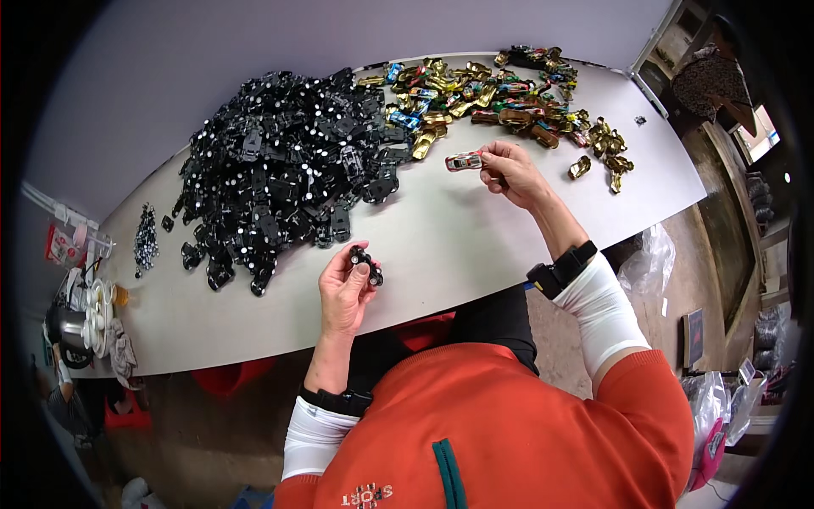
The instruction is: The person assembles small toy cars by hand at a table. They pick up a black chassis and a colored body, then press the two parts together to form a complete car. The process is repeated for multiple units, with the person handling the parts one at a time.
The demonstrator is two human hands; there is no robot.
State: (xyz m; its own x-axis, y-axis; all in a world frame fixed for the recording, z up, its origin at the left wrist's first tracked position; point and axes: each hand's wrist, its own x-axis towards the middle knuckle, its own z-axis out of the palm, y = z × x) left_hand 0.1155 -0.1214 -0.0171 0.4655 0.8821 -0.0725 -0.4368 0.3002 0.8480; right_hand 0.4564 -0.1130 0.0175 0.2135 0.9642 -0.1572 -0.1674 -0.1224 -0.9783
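Note:
Near the front edge of the table, my left hand (343, 293) is closed on a black toy car chassis (366, 265) with small wheels. Farther off and to the right, my right hand (511, 172) pinches a toy car body (463, 161), silvery with red and dark markings, above the table top. The two parts are well apart. A big heap of black toy car chassis (280, 170) with white-centred wheels rises beyond my left hand. Past my right hand spreads a pile of shiny toy car bodies (509, 102), mostly gold with some blue, red and green.
A small heap of tiny metallic parts (146, 242) lies at the table's left. Gold bodies (610, 148) are scattered toward the right edge. A pot (68, 331) and white cups (97, 318) stand at the far left. Another person (712, 81) is at the upper right.

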